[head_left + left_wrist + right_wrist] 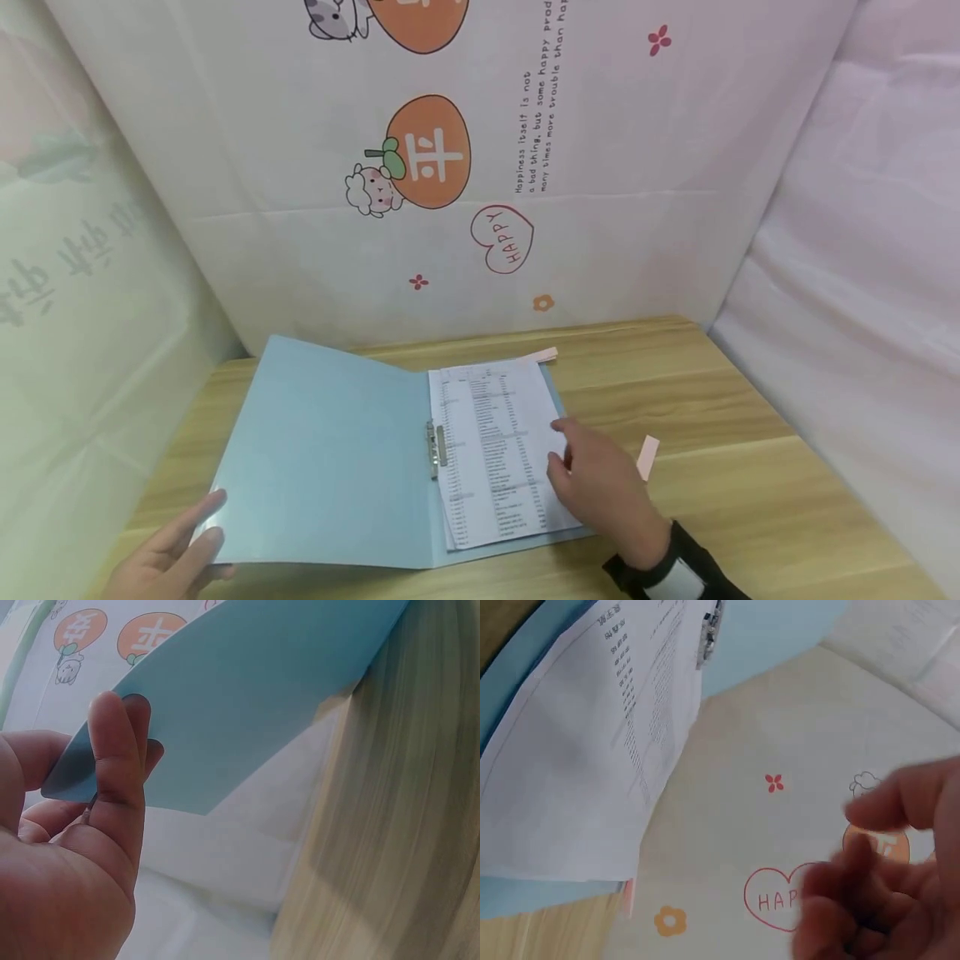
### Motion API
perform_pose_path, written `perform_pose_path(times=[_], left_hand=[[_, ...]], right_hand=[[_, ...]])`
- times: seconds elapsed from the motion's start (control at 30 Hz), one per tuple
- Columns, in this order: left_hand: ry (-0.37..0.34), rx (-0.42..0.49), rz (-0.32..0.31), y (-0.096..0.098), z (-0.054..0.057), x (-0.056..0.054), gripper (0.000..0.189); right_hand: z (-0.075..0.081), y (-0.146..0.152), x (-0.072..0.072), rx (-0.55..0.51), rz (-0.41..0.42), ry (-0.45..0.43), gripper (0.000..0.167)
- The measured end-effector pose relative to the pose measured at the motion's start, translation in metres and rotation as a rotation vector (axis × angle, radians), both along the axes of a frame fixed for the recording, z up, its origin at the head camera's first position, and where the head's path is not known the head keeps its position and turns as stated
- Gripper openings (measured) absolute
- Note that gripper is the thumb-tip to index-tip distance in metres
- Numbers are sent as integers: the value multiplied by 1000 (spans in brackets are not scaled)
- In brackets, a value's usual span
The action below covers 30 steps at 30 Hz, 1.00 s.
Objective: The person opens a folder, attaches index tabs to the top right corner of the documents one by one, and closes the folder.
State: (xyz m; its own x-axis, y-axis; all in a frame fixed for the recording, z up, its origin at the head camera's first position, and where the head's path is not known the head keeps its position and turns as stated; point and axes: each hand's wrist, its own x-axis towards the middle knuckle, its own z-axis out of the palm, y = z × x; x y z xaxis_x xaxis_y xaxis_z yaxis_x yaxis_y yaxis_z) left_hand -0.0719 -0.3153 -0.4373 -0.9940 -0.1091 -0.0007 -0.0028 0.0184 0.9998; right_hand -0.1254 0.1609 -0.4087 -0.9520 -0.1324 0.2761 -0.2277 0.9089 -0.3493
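A light blue folder [322,467] lies spread on the table. Its left cover is lifted, and my left hand [168,550] pinches the lower outer corner between thumb and fingers. The left wrist view shows the same cover [247,690] bending up from that hand [90,825]. Printed sheets [495,467] rest on the folder's right side beside a metal clip [435,450] near the spine. Over their right edge is my right hand [607,483], holding nothing, with index finger and thumb apart. In the right wrist view its fingers [825,926] curl loosely, away from the sheets [577,772].
A pink paper strip [648,457] lies on the wooden table [720,500] right of the folder. Another pink strip [543,355] sticks out at the sheets' top edge. White printed cloth [615,233] hangs behind the table and along both sides.
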Motion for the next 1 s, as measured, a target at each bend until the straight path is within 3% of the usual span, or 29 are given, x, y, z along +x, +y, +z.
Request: perform_pose_path(times=[0.2, 0.37, 0.67, 0.8, 1.0], left_hand=[[62, 60, 5, 4, 3, -1, 45], [84, 77, -6, 5, 4, -1, 46], [39, 52, -12, 8, 8, -2, 44], [87, 114, -29, 9, 10, -3, 46], [180, 215, -118, 11, 13, -6, 52]], right_hand=[[-17, -16, -17, 249, 232, -129, 49], [-25, -37, -29, 303, 367, -272, 58], [-43, -66, -34, 352, 380, -380, 66], [-49, -69, -36, 375, 369, -375, 65], [-48, -68, -33, 364, 370, -380, 61]])
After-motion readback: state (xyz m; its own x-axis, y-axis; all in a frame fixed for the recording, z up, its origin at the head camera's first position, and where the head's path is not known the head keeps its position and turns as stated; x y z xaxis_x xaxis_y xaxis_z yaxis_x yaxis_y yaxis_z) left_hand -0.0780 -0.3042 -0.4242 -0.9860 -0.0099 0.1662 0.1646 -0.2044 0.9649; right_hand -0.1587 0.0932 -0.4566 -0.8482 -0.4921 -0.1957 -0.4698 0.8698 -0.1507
